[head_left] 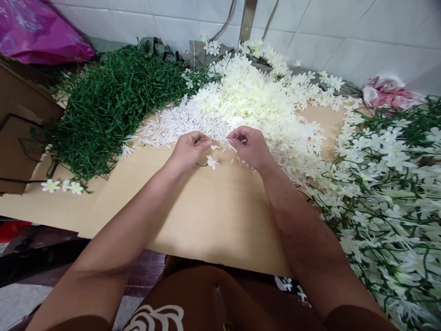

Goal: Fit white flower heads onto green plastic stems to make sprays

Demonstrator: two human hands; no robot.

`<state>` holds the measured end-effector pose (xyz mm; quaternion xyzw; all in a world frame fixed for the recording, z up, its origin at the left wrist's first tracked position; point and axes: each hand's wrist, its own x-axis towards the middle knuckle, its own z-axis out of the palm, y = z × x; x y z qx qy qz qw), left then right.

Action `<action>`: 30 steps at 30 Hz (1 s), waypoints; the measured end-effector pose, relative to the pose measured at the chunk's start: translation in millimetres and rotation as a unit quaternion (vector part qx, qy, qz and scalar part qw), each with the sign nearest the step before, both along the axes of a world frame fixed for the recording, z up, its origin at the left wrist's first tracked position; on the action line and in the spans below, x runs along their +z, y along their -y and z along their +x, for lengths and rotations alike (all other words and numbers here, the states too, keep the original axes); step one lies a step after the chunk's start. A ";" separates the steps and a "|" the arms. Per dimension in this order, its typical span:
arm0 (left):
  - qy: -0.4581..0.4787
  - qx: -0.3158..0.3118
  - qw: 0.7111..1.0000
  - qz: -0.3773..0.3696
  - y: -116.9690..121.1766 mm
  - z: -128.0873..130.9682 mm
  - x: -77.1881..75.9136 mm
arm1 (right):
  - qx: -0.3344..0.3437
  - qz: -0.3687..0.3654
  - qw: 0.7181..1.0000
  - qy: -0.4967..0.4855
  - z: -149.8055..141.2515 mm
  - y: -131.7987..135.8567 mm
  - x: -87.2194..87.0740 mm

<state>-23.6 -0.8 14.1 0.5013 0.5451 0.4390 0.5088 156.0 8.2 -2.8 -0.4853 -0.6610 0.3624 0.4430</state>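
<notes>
My left hand (189, 147) is closed in a pinch, with a bit of green artificial flower stem (200, 136) showing between thumb and fingers. Opposite it, my right hand (252, 146) pinches a thin white stamen piece (231, 145). Just below the fingers is a white artificial flower (212, 162) on a short green stem; whether it lies on the cardboard or hangs from the left hand, I cannot tell. Behind both hands spreads a heap of thin white stamen pieces (172, 123). Loose cream-white petals (255, 94) are piled beyond my right hand.
Green plastic stems (117, 96) form a big mound at the left, beside a cardboard box (24, 119). Assembled white flowers (396, 211) crowd the right side. Cardboard (213, 220) covers the work surface. A purple bag (41, 32) and tiled wall (320, 27) stand behind.
</notes>
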 end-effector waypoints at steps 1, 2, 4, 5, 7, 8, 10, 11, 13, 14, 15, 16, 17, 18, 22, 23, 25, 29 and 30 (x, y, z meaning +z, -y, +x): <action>0.026 -0.003 0.999 -0.020 2.2 -0.6 2.0 | 0.006 -0.007 1.000 -0.008 -2.3 0.7 -1.3; 0.057 -0.008 0.997 -0.044 4.3 -0.8 3.8 | 0.016 -0.016 1.000 -0.016 -4.8 1.5 -2.6; 0.125 -0.018 0.987 -0.096 8.0 -0.7 6.8 | 0.038 -0.038 0.998 -0.040 -9.8 3.3 -5.6; 0.157 -0.021 0.980 -0.118 9.5 -0.6 7.9 | 0.050 -0.048 0.996 -0.058 -12.2 4.0 -7.2; 0.210 -0.023 0.965 -0.155 11.7 -0.3 9.6 | 0.068 -0.066 0.990 -0.101 -16.8 5.4 -10.1; 0.227 -0.022 0.958 -0.172 12.4 0.0 10.0 | 0.073 -0.072 0.987 -0.124 -18.8 6.0 -11.1; 0.245 -0.016 0.948 -0.202 13.5 0.7 9.8 | 0.078 -0.084 0.980 -0.165 -22.0 7.3 -12.0; 0.249 -0.013 0.945 -0.214 13.8 1.1 9.3 | 0.077 -0.089 0.976 -0.182 -23.3 8.1 -11.8; 0.257 -0.007 0.939 -0.230 14.0 1.8 7.8 | 0.074 -0.098 0.971 -0.207 -25.1 9.6 -10.6; 0.264 -0.007 0.935 -0.235 13.8 1.9 7.1 | 0.074 -0.102 0.969 -0.215 -25.7 10.3 -9.8; 0.271 -0.008 0.932 -0.240 13.7 1.8 6.5 | 0.075 -0.105 0.967 -0.220 -26.2 11.0 -9.0; 0.277 -0.011 0.929 -0.244 13.5 1.6 6.2 | 0.076 -0.107 0.966 -0.221 -26.6 11.8 -8.2; 0.282 -0.014 0.927 -0.246 13.4 1.2 6.2 | 0.079 -0.109 0.966 -0.219 -27.0 12.6 -7.5; 0.286 -0.017 0.926 -0.247 13.2 0.7 6.4 | 0.080 -0.110 0.967 -0.215 -27.4 13.5 -6.8; 0.297 -0.017 0.922 -0.248 13.1 -1.8 8.9 | 0.089 -0.121 0.968 -0.204 -29.9 17.1 -4.4; 0.298 -0.017 0.922 -0.245 13.2 -2.2 9.4 | 0.093 -0.125 0.967 -0.202 -30.8 17.9 -3.7; 0.289 -0.021 0.929 -0.230 13.5 -2.6 10.1 | 0.104 -0.127 0.967 -0.196 -33.0 19.1 -2.6; 0.248 -0.037 0.951 -0.183 15.0 -2.3 10.9 | 0.100 -0.109 0.973 -0.180 -37.4 21.0 -1.8; 0.239 -0.039 0.955 -0.172 15.5 -2.2 11.1 | 0.096 -0.101 0.975 -0.173 -38.3 21.6 -1.9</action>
